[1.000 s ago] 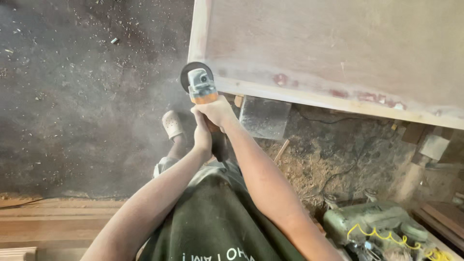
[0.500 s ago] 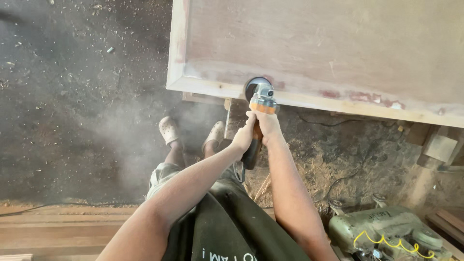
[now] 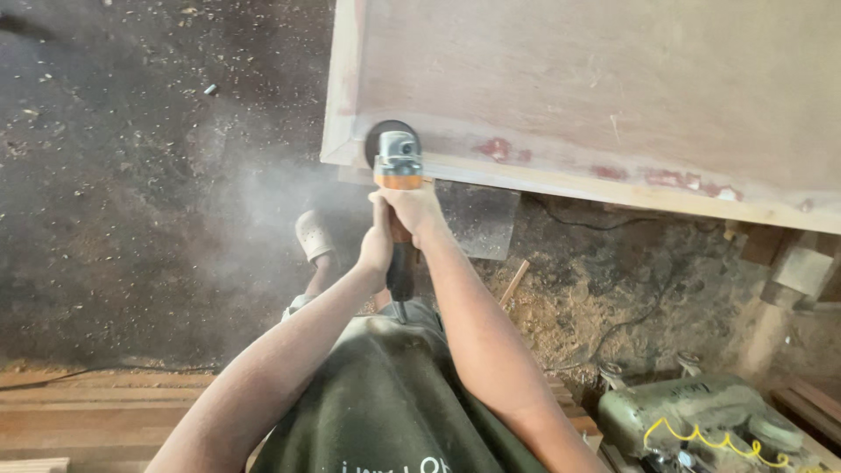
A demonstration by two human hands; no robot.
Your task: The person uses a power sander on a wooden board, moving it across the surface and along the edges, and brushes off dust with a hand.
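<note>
Both my hands grip an angle grinder (image 3: 397,163) with a grey head, an orange band and a black handle. My right hand (image 3: 414,208) wraps the body just behind the orange band. My left hand (image 3: 378,246) holds the black handle lower down. The grinder's dark disc rests on the pale wooden frame edge near the lower left corner of a large plywood panel (image 3: 596,79). Red-brown patches mark the frame (image 3: 561,187) to the right of the disc. Dust drifts out to the left of the disc.
A dark floor strewn with wood chips (image 3: 131,175) lies to the left. My foot in a pale clog (image 3: 314,235) stands below the panel. A green machine with a yellow coiled cable (image 3: 692,420) sits at lower right. Wooden boards (image 3: 88,412) lie at lower left.
The grinder and both hands have slid left along the frame edge, back toward the panel's corner. Dust still blows out to the left.
</note>
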